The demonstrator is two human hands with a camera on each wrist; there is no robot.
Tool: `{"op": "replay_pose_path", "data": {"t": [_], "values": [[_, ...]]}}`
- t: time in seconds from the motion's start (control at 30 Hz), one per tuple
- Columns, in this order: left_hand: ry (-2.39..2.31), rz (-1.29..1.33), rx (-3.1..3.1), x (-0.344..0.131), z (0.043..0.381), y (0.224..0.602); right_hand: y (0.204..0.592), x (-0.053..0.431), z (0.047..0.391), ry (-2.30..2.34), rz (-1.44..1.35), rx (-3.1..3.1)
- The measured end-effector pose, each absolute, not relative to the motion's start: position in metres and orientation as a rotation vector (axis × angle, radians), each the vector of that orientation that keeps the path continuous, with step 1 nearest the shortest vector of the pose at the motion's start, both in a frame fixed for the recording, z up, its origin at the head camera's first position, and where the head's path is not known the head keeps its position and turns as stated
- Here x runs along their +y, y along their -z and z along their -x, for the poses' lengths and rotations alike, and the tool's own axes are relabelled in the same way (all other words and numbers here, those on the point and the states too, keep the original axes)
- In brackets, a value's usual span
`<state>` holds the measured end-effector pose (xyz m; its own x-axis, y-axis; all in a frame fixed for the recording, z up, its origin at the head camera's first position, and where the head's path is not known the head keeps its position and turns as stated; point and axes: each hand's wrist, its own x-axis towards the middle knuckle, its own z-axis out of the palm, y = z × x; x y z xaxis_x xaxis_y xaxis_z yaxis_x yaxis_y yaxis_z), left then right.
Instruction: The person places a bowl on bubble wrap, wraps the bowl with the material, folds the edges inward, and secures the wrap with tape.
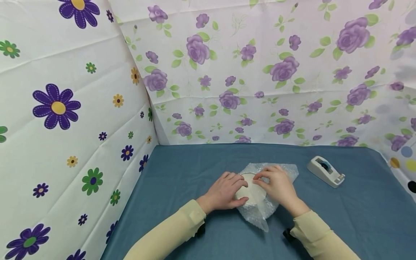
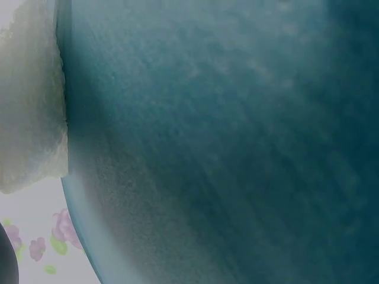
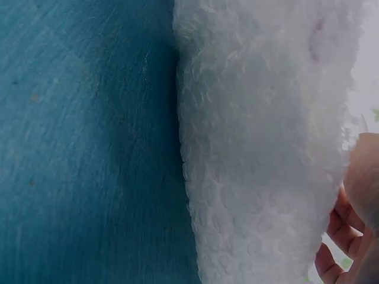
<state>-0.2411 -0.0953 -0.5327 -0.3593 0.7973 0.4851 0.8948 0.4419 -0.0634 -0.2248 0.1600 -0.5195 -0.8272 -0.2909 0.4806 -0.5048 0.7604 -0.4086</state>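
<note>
A round off-white dish (image 1: 249, 189) lies on the blue cloth, partly wrapped in clear bubble wrap (image 1: 256, 216). My left hand (image 1: 225, 191) holds the dish's left side, fingers bent over its top and thumb spread along the near side. From the right, my right hand (image 1: 276, 183) reaches over the dish and pinches the bubble wrap near its middle with thumb and fingertips. One wrap corner spreads out behind the right hand, another points toward me. The right wrist view shows the bubbly side of the wrap (image 3: 254, 148) close up, with curled fingers (image 3: 343, 231) beyond it.
A white tape dispenser (image 1: 326, 171) stands on the cloth to the right of the wrap. Blue cloth (image 1: 182, 166) covers the table. Flower-printed sheets (image 1: 227, 72) hang behind and on the left. Dark wrist straps (image 1: 200, 230) show at the sleeves.
</note>
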Motion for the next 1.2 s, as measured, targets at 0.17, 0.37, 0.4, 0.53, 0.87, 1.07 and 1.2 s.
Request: {"op": "replay_pose_path", "data": {"t": [0.17,0.37,0.4,0.53,0.87,1.07,1.2], "values": [[0.242,1.408,-2.279,-0.096,0.241,0.535,0.522,0.155,0.228,-0.693,-0.567,-2.633],[0.160,1.421,-2.315,-0.099,0.241,0.539,0.525,0.152,0.230,-0.623,-0.558,-2.658],[0.152,1.424,-2.315,-0.099,0.241,0.539,0.525,0.152,0.230,-0.618,-0.554,-2.660],[0.125,1.425,-2.337,-0.101,0.240,0.541,0.527,0.150,0.230,-0.595,-0.541,-2.668],[0.081,1.374,-2.529,-0.099,0.240,0.540,0.530,0.147,0.231,-0.530,-0.532,-2.703],[0.098,1.372,-2.570,-0.096,0.240,0.539,0.529,0.147,0.231,-0.515,-0.528,-2.703],[0.096,1.368,-2.591,-0.096,0.239,0.537,0.528,0.147,0.230,-0.536,-0.530,-2.699]]}}
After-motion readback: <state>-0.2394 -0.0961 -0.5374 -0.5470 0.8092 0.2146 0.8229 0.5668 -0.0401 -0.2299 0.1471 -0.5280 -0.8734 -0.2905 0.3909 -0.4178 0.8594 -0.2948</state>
